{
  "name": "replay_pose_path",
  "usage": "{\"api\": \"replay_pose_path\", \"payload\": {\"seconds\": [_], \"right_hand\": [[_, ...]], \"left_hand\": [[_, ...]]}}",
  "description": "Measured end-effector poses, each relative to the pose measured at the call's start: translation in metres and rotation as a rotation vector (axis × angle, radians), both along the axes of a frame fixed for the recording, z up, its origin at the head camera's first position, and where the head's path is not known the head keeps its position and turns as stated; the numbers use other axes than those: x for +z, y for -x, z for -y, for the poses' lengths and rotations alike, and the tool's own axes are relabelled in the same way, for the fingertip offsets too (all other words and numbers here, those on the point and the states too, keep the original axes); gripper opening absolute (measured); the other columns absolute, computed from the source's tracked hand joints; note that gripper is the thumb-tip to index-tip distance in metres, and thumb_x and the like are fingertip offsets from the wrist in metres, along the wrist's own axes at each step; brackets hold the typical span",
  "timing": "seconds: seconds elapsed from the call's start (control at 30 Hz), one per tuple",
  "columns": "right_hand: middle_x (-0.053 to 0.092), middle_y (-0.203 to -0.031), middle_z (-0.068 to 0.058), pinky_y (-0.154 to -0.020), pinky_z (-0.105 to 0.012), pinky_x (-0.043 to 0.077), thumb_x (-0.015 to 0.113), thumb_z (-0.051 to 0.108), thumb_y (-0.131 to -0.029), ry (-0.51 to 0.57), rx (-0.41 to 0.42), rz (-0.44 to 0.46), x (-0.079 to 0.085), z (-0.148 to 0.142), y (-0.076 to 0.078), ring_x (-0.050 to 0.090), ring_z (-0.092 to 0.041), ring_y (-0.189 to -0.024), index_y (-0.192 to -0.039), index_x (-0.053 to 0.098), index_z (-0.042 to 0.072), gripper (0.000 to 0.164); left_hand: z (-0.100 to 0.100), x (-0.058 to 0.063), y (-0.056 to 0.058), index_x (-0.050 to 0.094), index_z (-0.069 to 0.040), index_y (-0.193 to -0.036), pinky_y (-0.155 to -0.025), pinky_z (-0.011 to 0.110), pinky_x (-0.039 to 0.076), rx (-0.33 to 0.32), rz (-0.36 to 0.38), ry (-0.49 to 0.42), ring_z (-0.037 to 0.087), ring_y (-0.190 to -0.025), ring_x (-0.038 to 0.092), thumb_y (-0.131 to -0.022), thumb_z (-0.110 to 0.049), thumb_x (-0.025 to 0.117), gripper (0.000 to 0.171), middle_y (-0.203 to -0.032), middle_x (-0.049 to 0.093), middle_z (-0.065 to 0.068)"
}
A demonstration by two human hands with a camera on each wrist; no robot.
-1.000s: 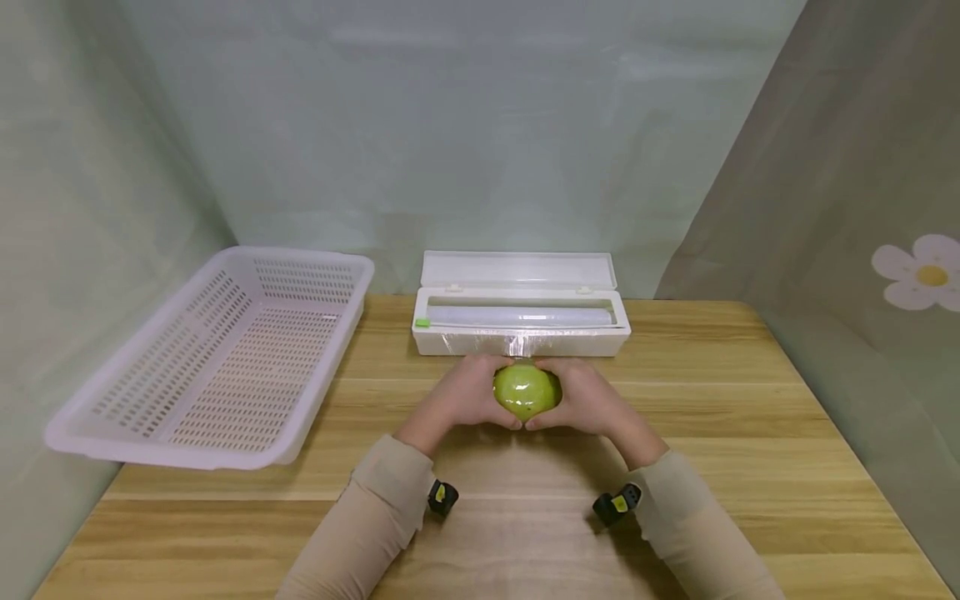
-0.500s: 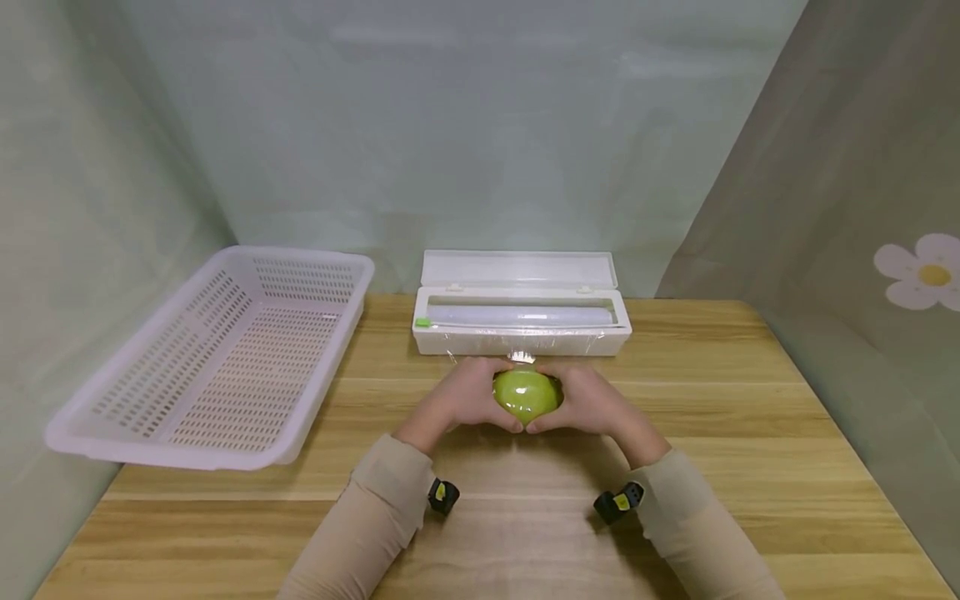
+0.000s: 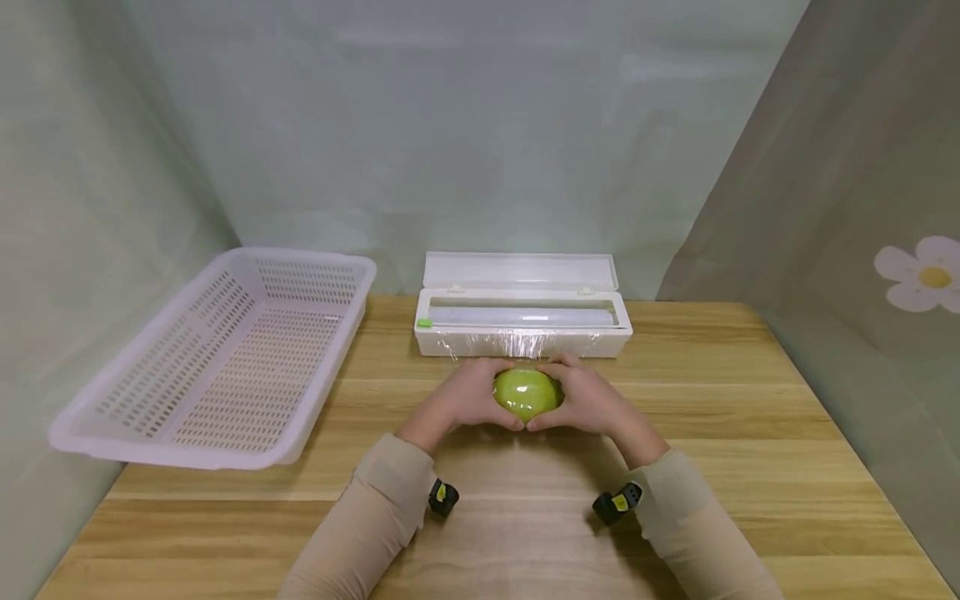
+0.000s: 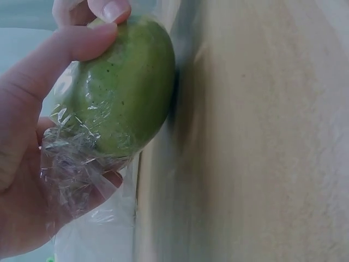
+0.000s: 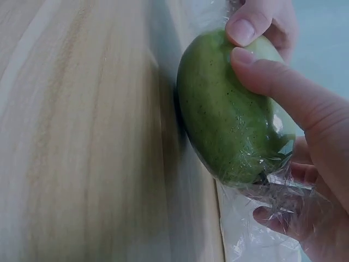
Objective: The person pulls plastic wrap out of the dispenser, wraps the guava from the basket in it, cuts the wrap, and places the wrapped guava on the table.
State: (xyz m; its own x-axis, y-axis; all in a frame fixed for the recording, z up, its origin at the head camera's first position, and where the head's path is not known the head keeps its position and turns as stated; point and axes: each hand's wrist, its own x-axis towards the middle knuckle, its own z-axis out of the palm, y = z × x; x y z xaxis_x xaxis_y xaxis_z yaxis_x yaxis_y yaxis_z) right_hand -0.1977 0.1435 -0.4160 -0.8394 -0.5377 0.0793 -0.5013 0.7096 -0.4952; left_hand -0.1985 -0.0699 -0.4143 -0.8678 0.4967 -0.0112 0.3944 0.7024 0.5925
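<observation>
A green mango (image 3: 527, 394) sits low over the table, held from both sides. My left hand (image 3: 472, 392) grips its left end and my right hand (image 3: 588, 398) its right, thumbs almost meeting on the near side. Clear cling film (image 4: 73, 155) bunches in creases at the mango's left end in the left wrist view. More crumpled film (image 5: 275, 188) gathers at the other end in the right wrist view. Just beyond the hands, film runs down the front of a white cling film dispenser (image 3: 450, 343), whose roll (image 3: 522, 317) shows inside under a raised lid.
At the left of the wooden table (image 3: 750, 500) stands a large white slotted basket (image 3: 315, 400), with nothing in it. The dispenser's green slider (image 3: 424, 322) is at its left end. Fabric walls (image 3: 480, 150) enclose the back and sides.
Hands and mango stay nearly in place. The film between mango and dispenser has shifted, its shiny creases spreading wider across the dispenser's front.
</observation>
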Motion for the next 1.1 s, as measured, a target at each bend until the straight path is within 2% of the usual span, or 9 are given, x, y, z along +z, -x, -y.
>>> {"api": "replay_pose_path", "payload": {"seconds": [0.13, 0.27, 0.37, 0.5, 0.63, 0.9, 1.1], "right_hand": [[0.049, -0.135, -0.016, -0.095, -0.046, 0.047, 0.085, 0.05, -0.06, -0.017, -0.016, -0.009, 0.001, 0.0, -0.002, 0.055, -0.03, -0.113, -0.133, 0.054, 0.009, 0.089], [0.045, -0.141, -0.018, -0.101, -0.05, 0.042, 0.084, 0.051, -0.061, -0.025, -0.037, -0.015, -0.001, 0.0, -0.003, 0.049, -0.034, -0.124, -0.138, 0.047, 0.007, 0.097], [0.051, -0.136, -0.012, -0.099, -0.047, 0.044, 0.084, 0.049, -0.062, -0.012, -0.043, -0.025, -0.002, 0.0, -0.003, 0.052, -0.029, -0.12, -0.137, 0.046, 0.008, 0.094], [0.056, -0.123, -0.004, -0.091, -0.042, 0.047, 0.083, 0.049, -0.064, -0.005, -0.044, -0.071, -0.004, 0.001, -0.004, 0.055, -0.022, -0.106, -0.128, 0.051, 0.011, 0.081], [0.053, -0.126, -0.006, -0.094, -0.044, 0.046, 0.08, 0.054, -0.065, -0.026, -0.056, -0.12, -0.004, 0.0, -0.005, 0.053, -0.024, -0.111, -0.13, 0.051, 0.01, 0.083], [0.052, -0.132, -0.012, -0.098, -0.049, 0.044, 0.077, 0.056, -0.067, -0.034, -0.029, -0.15, -0.002, -0.002, -0.006, 0.052, -0.031, -0.118, -0.135, 0.048, 0.007, 0.088], [0.051, -0.134, -0.011, -0.097, -0.05, 0.046, 0.074, 0.06, -0.069, -0.033, -0.001, -0.151, 0.003, -0.002, -0.005, 0.052, -0.03, -0.118, -0.136, 0.047, 0.01, 0.087]], "left_hand": [[-0.001, -0.001, -0.003, 0.051, -0.012, -0.132, -0.086, 0.032, 0.049, 0.003, -0.03, 0.027, 0.013, -0.097, 0.058, -0.06, -0.042, 0.085, 0.085, -0.112, 0.063, 0.0], [-0.001, -0.003, -0.008, 0.043, -0.013, -0.137, -0.088, 0.036, 0.049, 0.049, -0.045, 0.041, 0.019, -0.1, 0.059, -0.062, -0.043, 0.085, 0.09, -0.116, 0.062, 0.005], [-0.002, -0.004, -0.011, 0.044, -0.011, -0.134, -0.088, 0.038, 0.049, 0.083, -0.058, 0.051, 0.021, -0.102, 0.058, -0.063, -0.044, 0.084, 0.088, -0.117, 0.06, 0.008], [-0.001, -0.004, -0.011, 0.047, -0.009, -0.131, -0.096, 0.04, 0.045, 0.077, -0.126, 0.078, 0.022, -0.112, 0.052, -0.065, -0.045, 0.082, 0.083, -0.126, 0.055, 0.007], [0.001, -0.004, -0.012, 0.047, -0.009, -0.132, -0.102, 0.043, 0.04, 0.065, -0.184, 0.09, 0.023, -0.121, 0.048, -0.067, -0.045, 0.082, 0.082, -0.135, 0.049, 0.006], [0.006, -0.006, -0.016, 0.035, -0.009, -0.145, -0.108, 0.048, 0.036, 0.086, -0.139, 0.082, 0.029, -0.131, 0.042, -0.07, -0.046, 0.079, 0.094, -0.144, 0.044, 0.011], [0.011, -0.007, -0.018, 0.036, -0.011, -0.145, -0.106, 0.049, 0.037, 0.083, -0.162, 0.053, 0.027, -0.13, 0.043, -0.071, -0.048, 0.077, 0.092, -0.142, 0.045, 0.01]]}}
